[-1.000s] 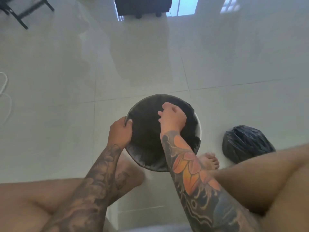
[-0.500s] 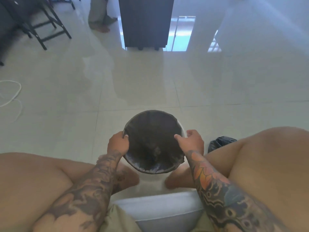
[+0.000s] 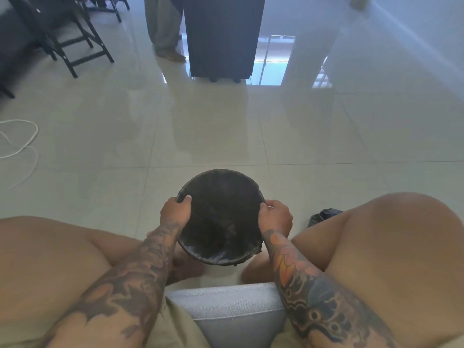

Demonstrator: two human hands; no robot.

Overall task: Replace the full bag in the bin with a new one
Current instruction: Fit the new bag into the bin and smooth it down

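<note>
A round bin (image 3: 221,268) stands on the tiled floor between my feet, lined with a new black bag (image 3: 221,214) whose edge is folded over the rim all around. My left hand (image 3: 174,212) grips the bag-covered rim on the left side. My right hand (image 3: 276,217) grips the rim on the right side. The full black bag (image 3: 324,216), tied shut, lies on the floor to the right, mostly hidden behind my right knee.
I sit on a grey cushion (image 3: 233,307) with my knees on both sides of the bin. A dark cabinet (image 3: 222,36) and a standing person's legs (image 3: 163,26) are ahead. Black chairs (image 3: 65,33) stand at far left, a white cable (image 3: 22,144) lies left.
My right hand has come out of the bin's middle and taken hold of the right rim. The view has tilted up, showing more of the room; my knee now hides most of the full bag.
</note>
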